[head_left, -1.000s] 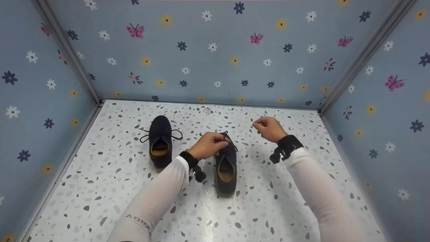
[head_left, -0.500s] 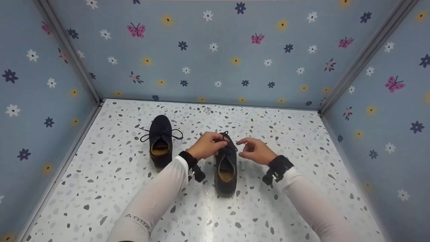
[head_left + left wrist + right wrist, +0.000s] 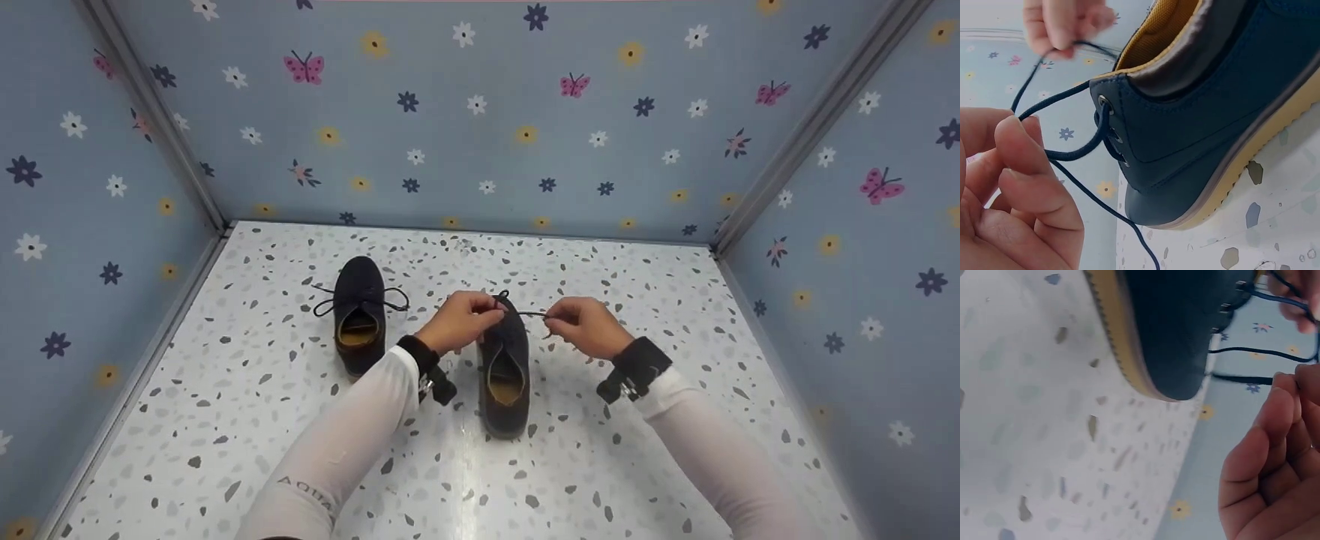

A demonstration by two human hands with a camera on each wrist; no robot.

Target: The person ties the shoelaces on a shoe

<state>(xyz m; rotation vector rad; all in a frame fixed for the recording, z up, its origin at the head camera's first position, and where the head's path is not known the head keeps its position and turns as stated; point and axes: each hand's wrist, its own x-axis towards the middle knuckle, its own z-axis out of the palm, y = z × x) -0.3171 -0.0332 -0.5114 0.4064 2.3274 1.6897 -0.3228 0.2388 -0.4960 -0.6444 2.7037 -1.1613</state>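
Your left hand (image 3: 463, 321) and right hand (image 3: 583, 324) each pinch the lace (image 3: 529, 313) of the near shoe (image 3: 505, 375) between curled fingers.

You have a white speckled floor (image 3: 600, 465), dotted with grey and dark flecks, closed in by walls on three sides. Two dark blue shoes stand on it, well apart, both toes pointing away from you. The left shoe (image 3: 358, 315) sits farther back, its laces spread to either side; the right shoe (image 3: 504, 367) stands near the middle.
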